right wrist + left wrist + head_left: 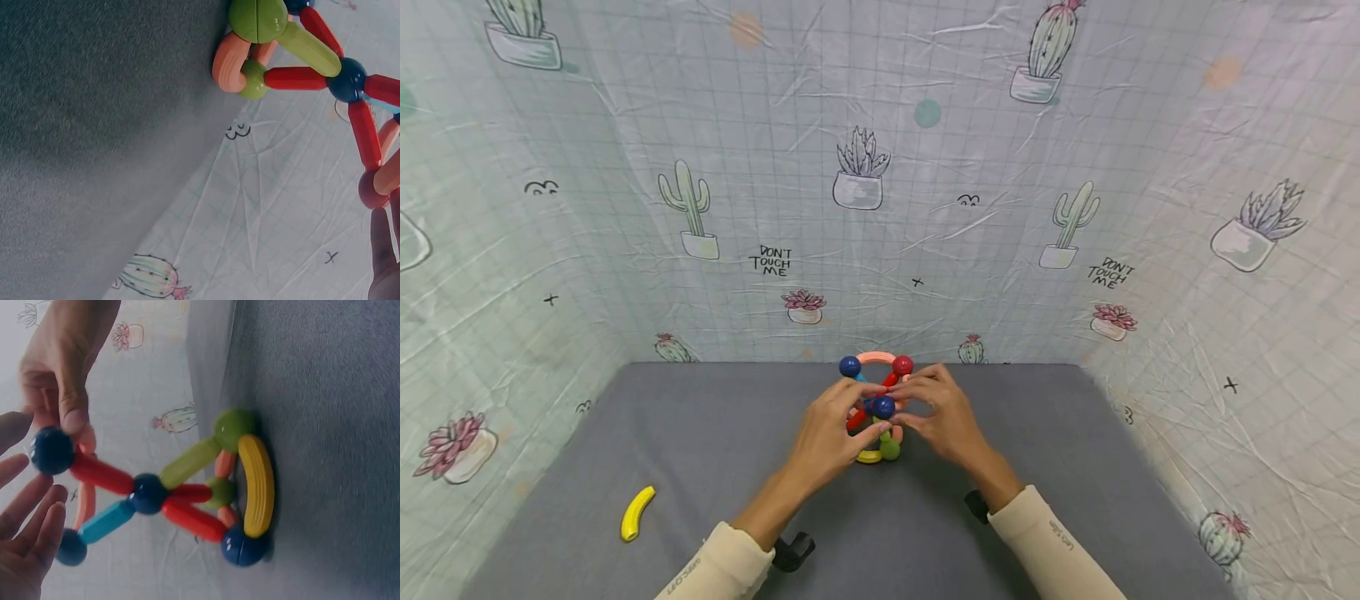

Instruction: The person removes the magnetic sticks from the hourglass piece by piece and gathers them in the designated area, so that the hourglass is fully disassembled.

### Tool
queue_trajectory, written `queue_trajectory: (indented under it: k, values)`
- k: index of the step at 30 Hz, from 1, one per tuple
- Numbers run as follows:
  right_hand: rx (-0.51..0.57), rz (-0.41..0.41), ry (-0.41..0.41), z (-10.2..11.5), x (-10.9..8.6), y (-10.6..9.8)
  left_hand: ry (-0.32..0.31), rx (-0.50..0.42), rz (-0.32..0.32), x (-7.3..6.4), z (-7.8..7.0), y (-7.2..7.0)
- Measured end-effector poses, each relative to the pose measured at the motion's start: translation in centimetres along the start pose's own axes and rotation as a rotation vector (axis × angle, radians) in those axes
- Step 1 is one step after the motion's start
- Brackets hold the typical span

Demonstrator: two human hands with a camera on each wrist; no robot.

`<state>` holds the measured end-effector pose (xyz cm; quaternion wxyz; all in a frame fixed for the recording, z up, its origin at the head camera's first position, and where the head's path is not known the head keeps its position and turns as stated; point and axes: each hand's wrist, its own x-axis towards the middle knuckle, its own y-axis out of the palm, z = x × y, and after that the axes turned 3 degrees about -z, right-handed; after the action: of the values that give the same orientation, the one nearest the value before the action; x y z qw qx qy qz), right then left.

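A toy frame of coloured sticks and balls [103, 474] stands on the table between the two hands. In the head view, a dark blue ball [884, 407] sits near its front. My left hand [830, 425] reaches in from the left, its fingers [39, 534] fairly straight and spread by that ball; contact is hard to tell. From the other side my right hand [946, 415] pinches a pink curved stick [389, 177] joined to a red ball [374, 187]. Its fingers partly cover the stick. A yellow curved stick [257, 487] lies along the frame's base, beside green balls [236, 430].
A loose yellow curved stick [637, 513] lies on the grey tabletop [715, 450], left of the hands. Behind the table and along its sides hangs a cloth [917, 242] printed with cacti. Black straps with devices [793, 552] are at the wrists.
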<state>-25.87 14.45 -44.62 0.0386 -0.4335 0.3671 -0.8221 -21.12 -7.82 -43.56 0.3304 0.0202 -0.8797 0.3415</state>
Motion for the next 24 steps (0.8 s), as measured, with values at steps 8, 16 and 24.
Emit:
queue_trajectory:
  k: [8, 16, 24]
  values:
    - [-0.023, -0.012, 0.009, 0.5, 0.1, 0.5, -0.028, -0.006, -0.029, 0.1, 0.5, 1.6]
    - [0.001, -0.025, 0.014, 0.6, 0.1, 0.7, -0.008, 0.003, -0.019, 0.1, 0.5, 2.0]
    - [-0.003, -0.017, 0.032, 0.6, 0.0, 0.8, -0.059, -0.069, -0.016, 0.0, 0.6, 2.3]
